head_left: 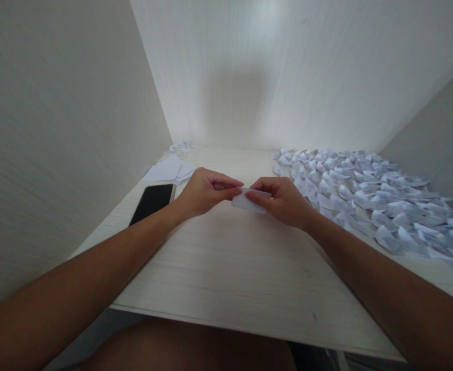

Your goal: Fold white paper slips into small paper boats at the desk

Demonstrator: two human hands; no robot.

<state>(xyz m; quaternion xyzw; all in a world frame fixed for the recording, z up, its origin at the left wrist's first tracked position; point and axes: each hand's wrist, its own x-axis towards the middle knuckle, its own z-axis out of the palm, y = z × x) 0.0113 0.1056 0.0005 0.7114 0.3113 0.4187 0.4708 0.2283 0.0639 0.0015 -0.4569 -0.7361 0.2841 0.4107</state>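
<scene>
Between my hands, above the middle of the table, is a small folded piece of white paper [245, 202]. My left hand [207, 191] pinches its left end between thumb and fingers. At the other end my right hand [280, 198] grips it, the thumb lying across the front of the paper. Part of the paper is hidden behind my fingers, so its full shape does not show.
A large spread of folded white paper pieces [358, 190] covers the table's right side. Flat white sheets [167, 168] lie at the left, behind a dark phone [153, 202]. Small paper bits [183, 147] sit in the back left corner. Walls enclose the pale table [226, 278].
</scene>
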